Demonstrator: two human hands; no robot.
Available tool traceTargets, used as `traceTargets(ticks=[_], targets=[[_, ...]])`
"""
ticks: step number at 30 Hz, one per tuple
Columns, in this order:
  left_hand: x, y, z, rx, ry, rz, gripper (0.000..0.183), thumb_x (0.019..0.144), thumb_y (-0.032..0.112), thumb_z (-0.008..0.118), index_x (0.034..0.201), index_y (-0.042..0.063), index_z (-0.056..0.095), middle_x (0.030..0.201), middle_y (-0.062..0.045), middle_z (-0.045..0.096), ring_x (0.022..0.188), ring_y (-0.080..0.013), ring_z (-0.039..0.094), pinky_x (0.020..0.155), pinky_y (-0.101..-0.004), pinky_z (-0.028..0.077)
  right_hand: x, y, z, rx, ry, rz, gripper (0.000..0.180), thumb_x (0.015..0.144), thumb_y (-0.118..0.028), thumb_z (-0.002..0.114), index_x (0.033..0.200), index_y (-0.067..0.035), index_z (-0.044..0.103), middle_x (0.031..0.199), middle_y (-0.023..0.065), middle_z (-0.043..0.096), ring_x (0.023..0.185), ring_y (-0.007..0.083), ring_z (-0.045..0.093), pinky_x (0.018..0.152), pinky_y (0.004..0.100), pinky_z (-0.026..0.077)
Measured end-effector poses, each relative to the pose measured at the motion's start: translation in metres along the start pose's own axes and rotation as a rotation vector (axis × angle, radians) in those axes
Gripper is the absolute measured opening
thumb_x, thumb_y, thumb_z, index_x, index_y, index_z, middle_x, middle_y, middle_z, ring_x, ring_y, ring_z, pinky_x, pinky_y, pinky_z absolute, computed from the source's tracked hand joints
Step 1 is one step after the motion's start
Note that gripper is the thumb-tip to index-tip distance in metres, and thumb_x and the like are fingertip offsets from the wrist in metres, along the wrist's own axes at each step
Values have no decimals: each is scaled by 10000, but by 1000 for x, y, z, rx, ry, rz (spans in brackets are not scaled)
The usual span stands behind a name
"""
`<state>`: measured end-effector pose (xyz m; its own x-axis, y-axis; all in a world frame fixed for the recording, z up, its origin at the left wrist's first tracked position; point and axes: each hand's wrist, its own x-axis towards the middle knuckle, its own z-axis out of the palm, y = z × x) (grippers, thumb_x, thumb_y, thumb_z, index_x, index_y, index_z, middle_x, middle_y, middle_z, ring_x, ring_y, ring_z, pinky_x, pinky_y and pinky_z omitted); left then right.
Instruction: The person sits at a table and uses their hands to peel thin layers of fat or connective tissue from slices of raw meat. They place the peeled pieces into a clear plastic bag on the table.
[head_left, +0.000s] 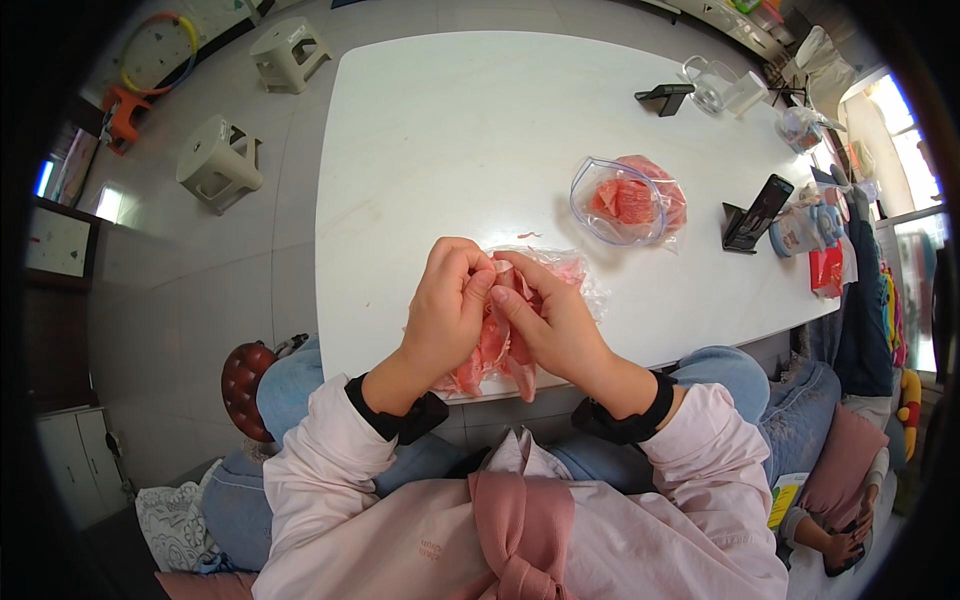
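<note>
Both hands meet over a pile of pinkish pomelo membrane (480, 367) at the table's front edge. Between my left hand (451, 300) and my right hand (555, 315) is a pale pink citrus segment (504, 274), apparently pomelo, its skin partly loose. The thumb and forefinger of each hand pinch it, and the fingertips nearly touch. Crumpled clear plastic (596, 296) lies under the pile and shows at its right. Farther right, a clear zip bag (581, 202) stands with its mouth open, holding peeled red pomelo flesh (630, 201).
A phone on a stand (759, 214), a blue-lidded jar (796, 229) and a red packet (826, 270) line the table's right side. Behind them are a black stand (666, 97) and a glass pitcher (705, 82). Another person's hand (840, 551) holds a phone at lower right.
</note>
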<state>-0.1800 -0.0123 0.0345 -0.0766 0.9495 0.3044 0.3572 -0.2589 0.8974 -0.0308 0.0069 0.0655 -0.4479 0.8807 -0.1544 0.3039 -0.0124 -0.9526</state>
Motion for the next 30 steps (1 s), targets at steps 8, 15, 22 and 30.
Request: traceTargets(ticks=[8,15,22,30], targets=[[1,-15,-3,-310,-147,-259,101,941,105,487,907,17,523,841,-38,527,742,-105,475,684,-238,420,0,-3,-3,-3,-40,16,369,937,-165,538,1267,-8,488,951,83,614,862,126,571,765,267,468],[1,-13,-2,-293,-116,-282,111,938,109,506,895,10,535,790,-34,542,717,-107,486,656,-243,424,1,0,-4,-25,-26,-11,367,928,-170,540,1242,17,497,928,121,624,836,170,597,743,284,480],[5,-3,-4,84,-14,43,81,858,89,603,879,18,571,833,-113,586,719,-252,577,630,-323,476,3,1,-6,-18,6,3,366,927,-175,544,1234,19,499,916,117,622,812,160,591,731,276,478],[8,-5,-5,446,34,421,85,794,42,602,873,25,576,786,-110,583,712,-298,583,620,-368,484,3,4,-4,5,17,-19,381,914,-187,556,1216,33,488,967,162,624,850,204,617,752,292,489]])
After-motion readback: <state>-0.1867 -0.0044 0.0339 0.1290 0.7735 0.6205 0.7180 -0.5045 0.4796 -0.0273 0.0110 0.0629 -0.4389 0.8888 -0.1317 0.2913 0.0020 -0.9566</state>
